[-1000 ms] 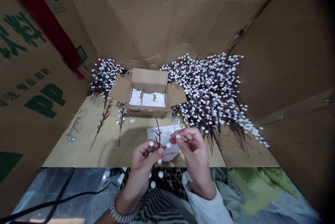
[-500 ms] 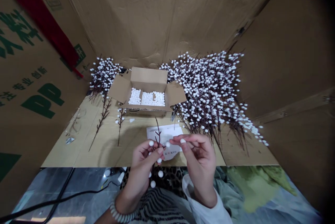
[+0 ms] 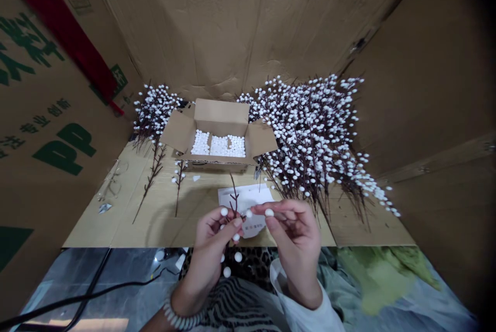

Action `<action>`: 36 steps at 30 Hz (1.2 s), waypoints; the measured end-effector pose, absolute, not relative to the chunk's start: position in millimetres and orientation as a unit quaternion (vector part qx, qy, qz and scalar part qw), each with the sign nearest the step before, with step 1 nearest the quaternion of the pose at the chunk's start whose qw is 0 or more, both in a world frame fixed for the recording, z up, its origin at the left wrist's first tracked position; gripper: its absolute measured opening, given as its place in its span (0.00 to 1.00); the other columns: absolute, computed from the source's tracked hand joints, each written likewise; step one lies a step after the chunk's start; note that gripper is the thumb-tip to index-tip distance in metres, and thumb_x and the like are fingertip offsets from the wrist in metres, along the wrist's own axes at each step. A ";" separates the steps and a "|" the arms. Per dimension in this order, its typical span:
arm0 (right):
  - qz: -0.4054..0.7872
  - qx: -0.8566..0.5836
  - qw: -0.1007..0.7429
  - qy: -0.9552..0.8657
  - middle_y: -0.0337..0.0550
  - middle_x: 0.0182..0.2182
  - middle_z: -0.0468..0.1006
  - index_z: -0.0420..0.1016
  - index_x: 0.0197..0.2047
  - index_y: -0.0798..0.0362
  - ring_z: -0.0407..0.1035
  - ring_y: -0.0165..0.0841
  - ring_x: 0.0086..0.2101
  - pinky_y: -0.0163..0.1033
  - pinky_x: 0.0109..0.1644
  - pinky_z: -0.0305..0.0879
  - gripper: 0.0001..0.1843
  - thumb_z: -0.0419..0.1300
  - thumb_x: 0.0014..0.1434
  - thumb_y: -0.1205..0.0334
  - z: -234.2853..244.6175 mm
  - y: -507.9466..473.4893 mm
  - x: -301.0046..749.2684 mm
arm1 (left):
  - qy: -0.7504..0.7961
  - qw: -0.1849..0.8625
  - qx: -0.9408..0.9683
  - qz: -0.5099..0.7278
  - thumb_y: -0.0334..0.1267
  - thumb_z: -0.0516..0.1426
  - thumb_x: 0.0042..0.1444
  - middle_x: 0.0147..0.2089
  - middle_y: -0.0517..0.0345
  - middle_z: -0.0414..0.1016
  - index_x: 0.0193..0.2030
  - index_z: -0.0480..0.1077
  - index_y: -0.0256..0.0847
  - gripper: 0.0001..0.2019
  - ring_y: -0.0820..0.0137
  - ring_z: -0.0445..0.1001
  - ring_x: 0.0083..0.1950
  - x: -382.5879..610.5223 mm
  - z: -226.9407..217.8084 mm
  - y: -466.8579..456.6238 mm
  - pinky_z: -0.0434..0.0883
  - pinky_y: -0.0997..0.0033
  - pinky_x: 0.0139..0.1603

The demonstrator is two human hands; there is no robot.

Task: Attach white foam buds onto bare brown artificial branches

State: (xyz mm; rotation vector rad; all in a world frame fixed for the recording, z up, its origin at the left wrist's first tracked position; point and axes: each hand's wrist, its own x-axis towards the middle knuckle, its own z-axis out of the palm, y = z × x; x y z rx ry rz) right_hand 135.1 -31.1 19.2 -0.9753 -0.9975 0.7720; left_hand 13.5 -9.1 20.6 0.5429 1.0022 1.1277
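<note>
Between the thumb and fingers of my left hand [image 3: 214, 241] is a brown artificial branch [image 3: 234, 198], its bare tip pointing up. Several white balls sit on its twigs, with two [image 3: 237, 257] hanging below the hand. My right hand [image 3: 296, 241] pinches a loose white ball [image 3: 269, 212] between thumb and fingers. The tip of its index finger reaches a ball [image 3: 248, 213] on a side twig; whether it presses on it I cannot tell. Beyond both hands stands an open cardboard box [image 3: 220, 109] holding many white balls [image 3: 222, 146].
Finished-looking white-berry branches [image 3: 310, 130] pile up at the right, and a smaller bunch [image 3: 155, 109] stands at the left. A bare branch [image 3: 151, 174] and a partly beaded one [image 3: 179, 182] lie on the table [image 3: 116, 234]. White paper [image 3: 240, 195] lies under my hands. Cardboard walls [image 3: 240, 27] surround the table.
The ball in my right hand has shifted slightly left and lower between the fingertips. My left hand and the branch stay nearly still; the view has moved a little.
</note>
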 end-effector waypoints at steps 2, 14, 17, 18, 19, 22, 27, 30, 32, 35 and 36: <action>0.347 -0.431 0.703 -0.448 0.37 0.33 0.83 0.70 0.39 0.47 0.80 0.31 0.35 0.33 0.39 0.77 0.08 0.62 0.58 0.69 19.1 -31.1 135.8 | 0.454 0.692 0.249 0.503 0.36 0.70 0.35 0.19 0.63 0.71 0.22 0.73 0.36 0.11 0.78 0.67 0.21 13.3 19.6 -9.1 0.63 0.83 0.20; 0.285 -0.441 0.600 -0.603 0.43 0.32 0.84 0.80 0.35 0.48 0.79 0.35 0.36 0.40 0.39 0.76 0.08 0.65 0.53 0.71 27.8 -16.2 145.1 | 0.451 0.694 0.268 0.494 0.37 0.70 0.36 0.20 0.64 0.70 0.22 0.71 0.37 0.12 0.78 0.66 0.21 10.2 21.6 -11.6 0.63 0.81 0.21; 0.279 -0.442 0.588 -0.617 0.42 0.31 0.84 0.81 0.36 0.47 0.79 0.35 0.34 0.39 0.39 0.76 0.10 0.64 0.53 0.72 30.6 -16.1 145.3 | 0.447 0.691 0.276 0.496 0.37 0.69 0.37 0.20 0.64 0.69 0.22 0.72 0.37 0.11 0.78 0.66 0.22 10.6 21.4 -11.6 0.63 0.81 0.21; 0.280 -0.442 0.586 -0.619 0.42 0.32 0.84 0.81 0.36 0.47 0.79 0.34 0.34 0.39 0.38 0.77 0.10 0.64 0.53 0.72 31.3 -16.4 145.3 | 0.447 0.690 0.280 0.496 0.36 0.69 0.37 0.20 0.64 0.69 0.22 0.72 0.37 0.11 0.78 0.65 0.21 10.7 21.3 -11.6 0.63 0.81 0.21; 0.281 -0.442 0.584 -0.620 0.41 0.32 0.84 0.81 0.36 0.47 0.79 0.34 0.34 0.38 0.38 0.77 0.11 0.64 0.53 0.72 31.9 -16.7 145.3 | 0.448 0.688 0.284 0.495 0.36 0.69 0.37 0.20 0.64 0.69 0.22 0.72 0.37 0.10 0.78 0.65 0.21 10.8 21.0 -11.4 0.63 0.81 0.21; 0.284 -0.441 0.577 -0.626 0.41 0.31 0.84 0.82 0.37 0.47 0.78 0.33 0.32 0.37 0.36 0.76 0.11 0.64 0.53 0.72 33.1 -16.6 145.8 | 0.453 0.678 0.310 0.489 0.36 0.68 0.39 0.19 0.64 0.69 0.21 0.71 0.37 0.10 0.77 0.65 0.21 10.5 18.9 -11.1 0.62 0.81 0.21; 0.299 -0.438 0.566 -0.631 0.42 0.30 0.84 0.82 0.36 0.48 0.78 0.33 0.30 0.37 0.34 0.77 0.09 0.64 0.54 0.71 34.0 -14.8 147.6 | 0.465 0.648 0.365 0.480 0.38 0.66 0.42 0.19 0.63 0.69 0.21 0.70 0.37 0.10 0.76 0.65 0.22 8.9 15.2 -12.2 0.63 0.80 0.22; 0.294 -0.437 0.560 -0.639 0.43 0.29 0.84 0.82 0.35 0.48 0.79 0.34 0.30 0.38 0.34 0.77 0.09 0.64 0.53 0.71 35.0 -14.6 149.2 | 0.473 0.630 0.390 0.478 0.37 0.66 0.42 0.19 0.64 0.68 0.20 0.70 0.38 0.10 0.76 0.63 0.22 9.0 17.1 -13.8 0.62 0.79 0.22; 0.291 -0.434 0.553 -0.649 0.43 0.30 0.84 0.82 0.36 0.48 0.79 0.33 0.30 0.38 0.35 0.77 0.09 0.64 0.54 0.71 36.0 -14.7 150.8 | 0.475 0.616 0.404 0.481 0.36 0.65 0.43 0.19 0.64 0.67 0.20 0.69 0.38 0.10 0.76 0.62 0.21 9.6 19.0 -14.7 0.61 0.79 0.23; 0.299 -0.431 0.531 -0.666 0.42 0.30 0.84 0.82 0.37 0.48 0.78 0.32 0.31 0.37 0.35 0.77 0.09 0.64 0.55 0.70 37.8 -14.6 153.6 | 0.477 0.602 0.415 0.487 0.36 0.65 0.43 0.19 0.64 0.65 0.19 0.68 0.39 0.10 0.76 0.60 0.22 10.2 20.1 -15.0 0.60 0.78 0.23; 0.303 -0.429 0.524 -0.671 0.42 0.30 0.84 0.82 0.37 0.48 0.78 0.32 0.30 0.37 0.35 0.76 0.09 0.63 0.55 0.70 38.3 -14.4 154.4 | 0.478 0.600 0.416 0.488 0.35 0.65 0.43 0.19 0.65 0.65 0.19 0.68 0.39 0.10 0.76 0.60 0.22 10.2 20.1 -14.9 0.60 0.78 0.23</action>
